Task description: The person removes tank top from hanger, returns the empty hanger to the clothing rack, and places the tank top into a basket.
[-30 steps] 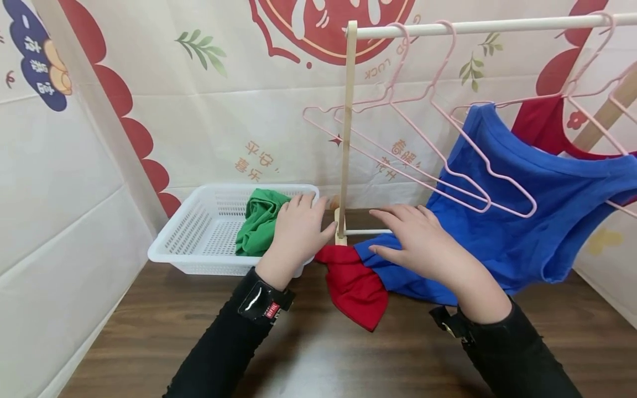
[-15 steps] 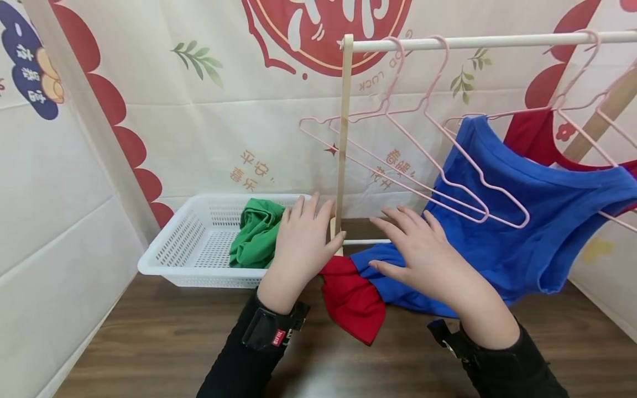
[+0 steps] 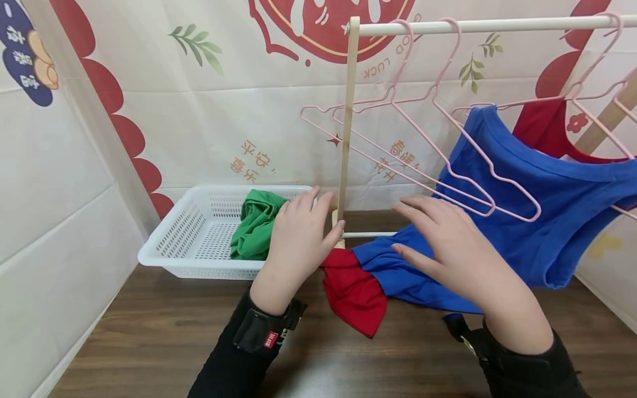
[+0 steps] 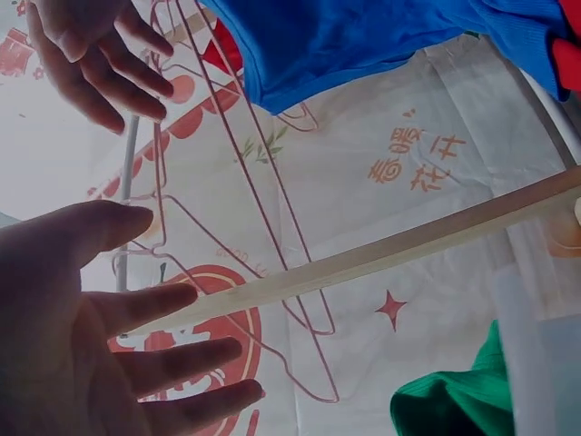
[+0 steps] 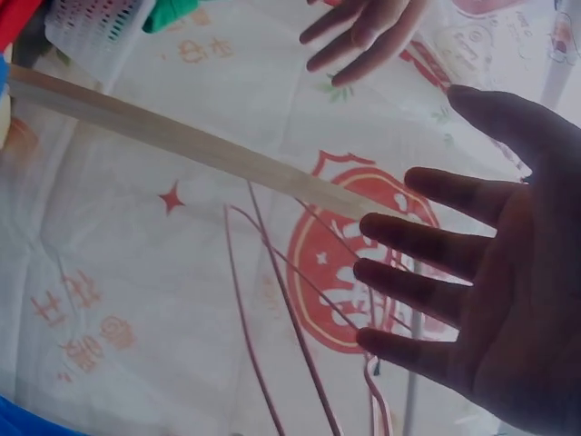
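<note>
My left hand (image 3: 298, 237) hovers over the right end of a white plastic basket (image 3: 174, 249), its fingers spread and holding nothing. Beside it in the basket lies a crumpled green cloth garment (image 3: 256, 224). My right hand (image 3: 450, 249) is in front of a blue sleeveless top (image 3: 537, 182) that hangs on a pink hanger; its fingers are extended with nothing in them. Between the hands, a red piece of cloth (image 3: 355, 298) lies on the table at the end of the blue fabric. In the left wrist view, the left fingers (image 4: 186, 363) are apart and bare.
A wooden rack post (image 3: 348, 121) stands between the hands and carries a white rail (image 3: 497, 26). Two bare pink hangers (image 3: 415, 127) hang near the post. Behind the blue top hangs a red garment (image 3: 542, 127). The wooden table (image 3: 199, 331) runs along the front.
My right hand has shifted slightly to the right, farther from the post. The left hand has edged a little toward the post. The garments and basket stay put while the head view tilts slightly.
</note>
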{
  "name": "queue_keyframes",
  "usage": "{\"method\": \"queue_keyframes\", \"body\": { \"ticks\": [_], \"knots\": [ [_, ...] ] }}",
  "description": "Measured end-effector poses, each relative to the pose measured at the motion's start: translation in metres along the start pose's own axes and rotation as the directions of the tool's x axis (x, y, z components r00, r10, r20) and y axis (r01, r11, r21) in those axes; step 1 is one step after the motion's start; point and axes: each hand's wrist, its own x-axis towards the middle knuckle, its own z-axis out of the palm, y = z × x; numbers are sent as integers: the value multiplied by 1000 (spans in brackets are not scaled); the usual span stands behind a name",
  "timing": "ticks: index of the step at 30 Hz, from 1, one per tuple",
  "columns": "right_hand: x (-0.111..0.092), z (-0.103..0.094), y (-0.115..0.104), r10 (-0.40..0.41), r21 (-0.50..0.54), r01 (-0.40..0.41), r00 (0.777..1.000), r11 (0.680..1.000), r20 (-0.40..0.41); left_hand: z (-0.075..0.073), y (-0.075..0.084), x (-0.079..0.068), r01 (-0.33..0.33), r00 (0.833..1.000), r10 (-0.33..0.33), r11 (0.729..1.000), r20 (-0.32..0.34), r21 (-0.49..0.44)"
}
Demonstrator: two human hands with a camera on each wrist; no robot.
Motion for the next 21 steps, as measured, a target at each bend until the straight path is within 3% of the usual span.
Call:
{"method": "queue_keyframes", "body": {
  "ticks": [5, 13, 17, 21],
  "knots": [
    [-6, -15, 1, 56, 1, -56, 997, 998, -51, 1, -3, 0, -69, 988, 65, 997, -138, -26],
    [-18, -35, 13, 159, 12, -159, 971, 987, -178, 2, -6, -1, -124, 976, 110, 990, -186, -64],
    [-23, -45, 18, 226, 14, -231, 936, 973, -270, 2, -5, 0, -138, 971, 119, 987, -206, -77],
    [-29, -55, 24, 336, 20, -354, 868, 935, -366, 3, -5, 1, -152, 968, 131, 985, -214, -85]
  ]
}}
